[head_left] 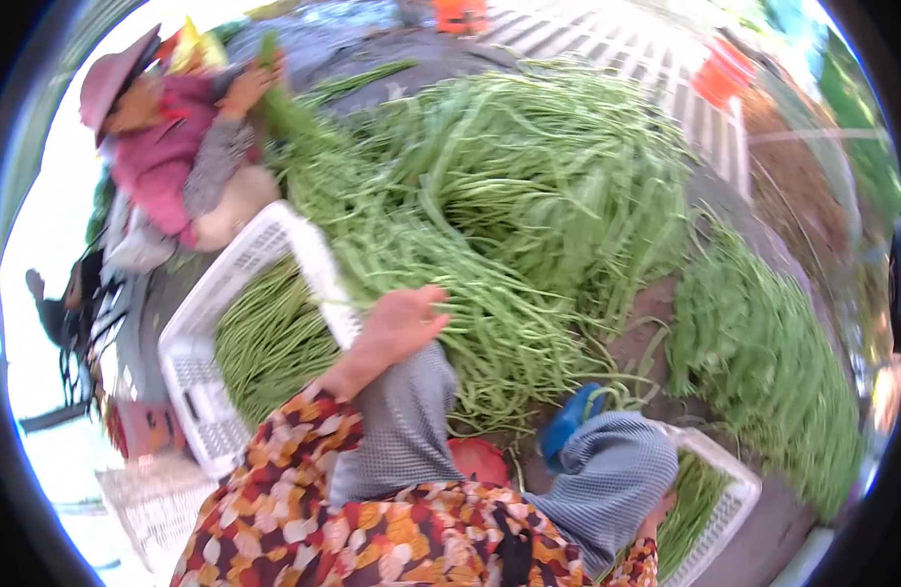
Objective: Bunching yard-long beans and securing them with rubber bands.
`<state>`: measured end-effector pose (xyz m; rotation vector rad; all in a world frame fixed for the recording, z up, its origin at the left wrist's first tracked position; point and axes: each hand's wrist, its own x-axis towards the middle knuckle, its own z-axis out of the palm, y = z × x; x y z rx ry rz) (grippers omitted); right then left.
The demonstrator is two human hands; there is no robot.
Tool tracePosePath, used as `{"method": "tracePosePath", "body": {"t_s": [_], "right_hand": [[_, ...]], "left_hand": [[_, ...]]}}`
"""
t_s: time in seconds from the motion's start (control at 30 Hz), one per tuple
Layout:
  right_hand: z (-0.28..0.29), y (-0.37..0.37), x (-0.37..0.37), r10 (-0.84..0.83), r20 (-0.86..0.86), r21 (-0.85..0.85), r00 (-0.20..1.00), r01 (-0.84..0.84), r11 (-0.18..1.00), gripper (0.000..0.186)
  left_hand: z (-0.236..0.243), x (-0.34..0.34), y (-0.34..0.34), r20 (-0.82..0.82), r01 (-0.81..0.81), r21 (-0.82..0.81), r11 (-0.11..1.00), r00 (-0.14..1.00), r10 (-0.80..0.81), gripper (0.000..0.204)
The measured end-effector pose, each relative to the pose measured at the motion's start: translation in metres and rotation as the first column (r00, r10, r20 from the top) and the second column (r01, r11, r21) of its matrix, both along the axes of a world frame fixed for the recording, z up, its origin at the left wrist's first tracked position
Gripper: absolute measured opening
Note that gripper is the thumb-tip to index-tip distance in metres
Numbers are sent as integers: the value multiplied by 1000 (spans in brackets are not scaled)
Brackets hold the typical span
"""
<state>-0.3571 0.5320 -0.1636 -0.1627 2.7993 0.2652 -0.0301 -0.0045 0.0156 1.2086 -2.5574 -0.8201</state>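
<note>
Item: heap of long green beans [529, 186], the largest thing in view, spread over the ground across the upper and middle frame, strands lying in loose sweeps; blurred by motion. Item: second, smaller pile of beans [764, 352], lying at the right, apart from the main heap with a strip of bare dark ground between them. Item: white slatted plastic crate [201, 333], tilted, lying at left centre just beside the main heap, partly filled with beans; its upper corner stands just left of the left hand. Item: second white crate [734, 489], lower right, only partly seen, with beans inside, beside the person's knee in grey checked cloth. Item: another person [167, 147], upper left, in a pink top and a pink hat, holding a bunch of beans raised at the edge of the heap. Item: left hand [402, 323], the forearm in a patterned orange, red and white sleeve rising from the lower edge; the fingers [433, 311] are held loosely together and slightly curled, resting on the near edge of the main heap beside the crate's rim, with no strand visibly clamped in them. Item: right hand [661, 514], mostly hidden behind the knee at the lower right, close to the second crate; whether its fingers are apart or together cannot be told. Item: blue shoe [568, 421], between the knees and the heap.
</note>
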Motion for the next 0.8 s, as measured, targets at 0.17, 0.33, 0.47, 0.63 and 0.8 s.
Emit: {"method": "tracePosePath", "body": {"t_s": [0.17,0.33,0.47,0.63,0.8], "right_hand": [[-28,-108,-22,338,259,-26,905,-343,939,72],[-21,-157,-24,443,452,-19,774,-488,873,62],[-8,-166,-34,412,561,5,718,-501,865,54],[19,-161,-57,305,667,46,680,-445,894,45],[101,-89,-93,40,675,135,737,-177,975,36]], "left_hand": [[3,-26,16,25,81,-51,995,997,-79,25],[-1,-24,33,-108,100,-152,983,987,-117,14],[-1,-28,43,10,172,-164,971,985,-173,14],[20,-88,80,19,441,43,897,897,-442,21],[53,-133,62,-103,491,29,871,868,-486,25]]}}
